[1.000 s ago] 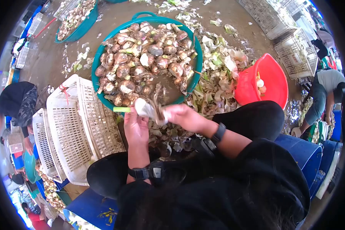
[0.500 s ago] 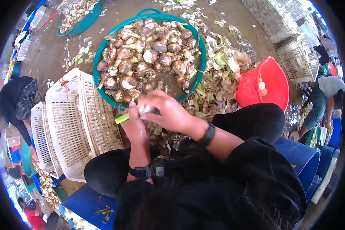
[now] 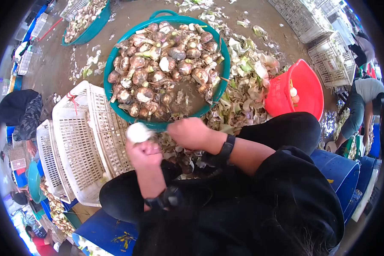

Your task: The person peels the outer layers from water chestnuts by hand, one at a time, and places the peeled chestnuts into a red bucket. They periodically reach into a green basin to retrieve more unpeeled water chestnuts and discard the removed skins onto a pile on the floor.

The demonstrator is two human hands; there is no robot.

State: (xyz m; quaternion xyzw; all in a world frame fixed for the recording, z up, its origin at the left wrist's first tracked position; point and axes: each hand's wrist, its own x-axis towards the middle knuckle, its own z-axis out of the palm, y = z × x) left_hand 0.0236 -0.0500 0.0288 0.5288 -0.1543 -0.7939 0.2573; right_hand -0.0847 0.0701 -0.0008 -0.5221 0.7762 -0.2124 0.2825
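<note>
A white peeled bulb shows at the top of my left hand, whose fingers are closed around its lower side. My right hand is closed in a fist a little to the right, near the rim of the teal tub; whether anything is in it is hidden and blurred. The tub holds several brown, unpeeled bulbs with roots and cut stems. Loose peelings lie on the floor right of the tub.
White plastic crates stand at the left. A red bucket with a few pale bulbs is at the right, blue drums beside my legs. Another person bends at the far left, another at the right.
My hands have moved apart and slightly lower. The bulb, formerly between both hands with a green stem showing, now appears white above my left hand; the green stem no longer shows.
</note>
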